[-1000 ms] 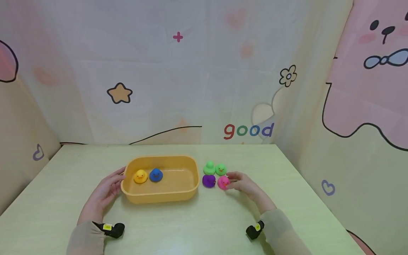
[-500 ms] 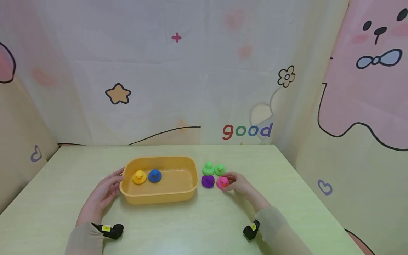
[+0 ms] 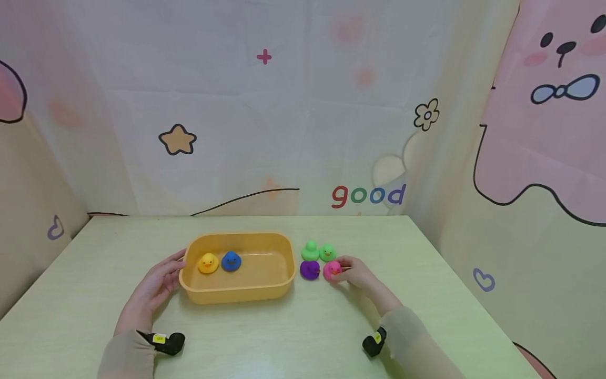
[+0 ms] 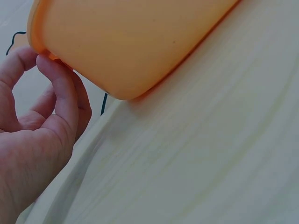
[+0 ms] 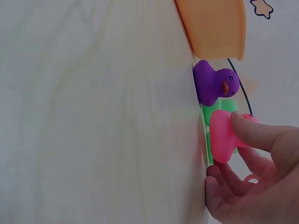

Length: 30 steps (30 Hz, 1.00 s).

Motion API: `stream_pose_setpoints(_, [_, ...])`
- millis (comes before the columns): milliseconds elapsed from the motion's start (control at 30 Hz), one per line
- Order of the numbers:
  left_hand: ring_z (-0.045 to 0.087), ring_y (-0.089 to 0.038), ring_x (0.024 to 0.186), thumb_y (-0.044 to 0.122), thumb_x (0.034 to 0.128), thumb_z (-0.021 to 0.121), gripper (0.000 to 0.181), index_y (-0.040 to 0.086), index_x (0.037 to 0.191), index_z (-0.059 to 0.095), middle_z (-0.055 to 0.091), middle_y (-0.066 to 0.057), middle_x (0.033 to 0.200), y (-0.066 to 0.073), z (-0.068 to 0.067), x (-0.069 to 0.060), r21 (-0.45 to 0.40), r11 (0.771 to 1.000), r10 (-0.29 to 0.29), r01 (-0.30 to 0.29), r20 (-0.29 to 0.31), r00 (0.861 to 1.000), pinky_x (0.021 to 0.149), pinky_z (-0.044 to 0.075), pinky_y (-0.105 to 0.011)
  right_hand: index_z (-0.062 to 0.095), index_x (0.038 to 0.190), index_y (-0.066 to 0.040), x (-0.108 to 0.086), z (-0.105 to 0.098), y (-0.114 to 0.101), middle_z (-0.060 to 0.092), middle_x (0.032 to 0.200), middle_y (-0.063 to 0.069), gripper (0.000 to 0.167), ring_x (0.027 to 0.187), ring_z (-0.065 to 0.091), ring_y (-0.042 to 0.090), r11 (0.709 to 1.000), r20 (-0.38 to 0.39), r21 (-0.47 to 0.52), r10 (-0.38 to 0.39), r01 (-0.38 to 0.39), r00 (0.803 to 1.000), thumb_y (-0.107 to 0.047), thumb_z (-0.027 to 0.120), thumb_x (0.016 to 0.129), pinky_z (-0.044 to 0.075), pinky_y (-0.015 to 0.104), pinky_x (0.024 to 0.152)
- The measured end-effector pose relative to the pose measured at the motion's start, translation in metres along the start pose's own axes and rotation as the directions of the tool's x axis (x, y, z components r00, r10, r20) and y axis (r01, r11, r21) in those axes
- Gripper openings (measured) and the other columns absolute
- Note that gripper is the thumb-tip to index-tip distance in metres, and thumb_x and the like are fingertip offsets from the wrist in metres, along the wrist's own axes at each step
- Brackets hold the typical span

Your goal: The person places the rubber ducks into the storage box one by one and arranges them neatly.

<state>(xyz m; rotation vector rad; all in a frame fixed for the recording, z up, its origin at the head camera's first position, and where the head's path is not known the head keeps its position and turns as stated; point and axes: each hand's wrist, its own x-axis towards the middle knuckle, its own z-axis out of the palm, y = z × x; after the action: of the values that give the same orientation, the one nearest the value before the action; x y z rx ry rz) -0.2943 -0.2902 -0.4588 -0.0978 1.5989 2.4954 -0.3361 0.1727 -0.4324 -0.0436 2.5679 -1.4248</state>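
Observation:
My left hand [image 3: 158,281] holds the left end of a yellow-orange plastic tub [image 3: 236,296]; in the left wrist view its thumb and fingers pinch the rim. Inside the tub sit a yellow rubber duck [image 3: 208,263] and a blue rubber duck [image 3: 231,261]. To the tub's right, my right hand [image 3: 357,273] grips a pink rubber duck [image 3: 332,271], the thumb [image 5: 257,133] pressed on its near side in the right wrist view. Beside it stands a purple rubber duck [image 3: 310,270]. Two green ducks are just behind, one facing away [image 3: 310,251] and one facing me [image 3: 327,252].
Everything stands on a pale wooden table [image 3: 255,337]. A printed cloth [image 3: 303,131] hangs behind it, with more cloth at both sides. Each sleeve cuff carries a small black camera.
My right hand has closed in on the pink duck, its thumb now farther round it. The left hand and the tub stay in place; the view shifted slightly.

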Motion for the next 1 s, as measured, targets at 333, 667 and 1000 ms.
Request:
stream_pose_setpoints(333, [0.063, -0.002, 0.096, 0.012, 0.0988, 0.055, 0.039, 0.019, 0.136, 0.044, 0.065, 0.016, 0.108, -0.001, 0.000, 0.000, 0.002, 1.000, -0.007, 0.007, -0.011, 1.000, 0.085, 0.054, -0.017, 0.050, 0.131, 0.004, -0.005, -0.008, -0.003, 0.052, 0.133, 0.022, 0.045, 0.108, 0.053, 0.028, 0.993, 0.023, 0.115, 0.027, -0.030, 0.999, -0.007, 0.064, 0.090, 0.050, 0.038, 0.091])
stream_pose_setpoints(667, [0.064, -0.002, 0.094, 0.011, 0.0990, 0.055, 0.026, 0.024, 0.122, 0.053, 0.067, 0.015, 0.107, -0.001, -0.001, 0.002, -0.009, 1.000, 0.003, -0.003, 0.005, 1.000, 0.083, 0.054, -0.017, 0.042, 0.133, 0.010, -0.002, -0.019, -0.005, 0.047, 0.129, 0.025, 0.045, 0.101, 0.057, 0.023, 0.966, 0.042, 0.259, -0.009, -0.002, 0.999, 0.001, 0.059, 0.092, 0.052, 0.038, 0.097])
stream_pose_setpoints(1000, [0.064, -0.003, 0.093, 0.009, 0.0986, 0.055, 0.022, 0.027, 0.111, 0.058, 0.067, 0.014, 0.107, -0.001, 0.000, 0.000, -0.032, 0.999, 0.006, -0.006, 0.006, 1.000, 0.083, 0.054, -0.017, 0.037, 0.136, 0.011, 0.000, -0.027, -0.005, 0.047, 0.124, 0.019, 0.048, 0.092, 0.056, 0.013, 0.940, 0.034, 0.341, 0.007, -0.018, 0.999, 0.004, 0.056, 0.093, 0.056, 0.021, 0.083])
